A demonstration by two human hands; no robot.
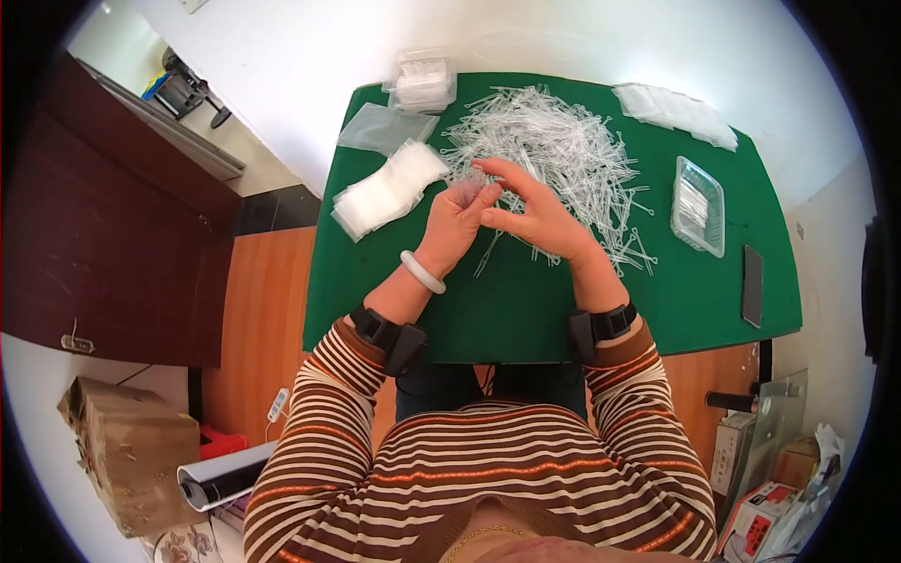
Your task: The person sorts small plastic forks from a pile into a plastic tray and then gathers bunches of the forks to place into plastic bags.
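Observation:
My left hand [452,223] is closed around a small bundle of clear plastic sticks [465,190], whose tips poke out past the fingers. Close against it is my right hand [542,218], its index finger stretched over the top of the bundle and its thumb beside the left thumb, with a gap between them. Behind and to the right of both hands spreads a big loose pile of clear plastic sticks [563,141], some with looped ends. A fanned stack of frosted plastic bags [387,190] lies left of my left hand.
On the green table [507,319] are a flat clear bag [385,129], a pack of filled bags [422,83] at the back, more bags [676,113] at the back right, a clear tray holding sticks [695,206] and a phone [753,286]. A wall runs behind.

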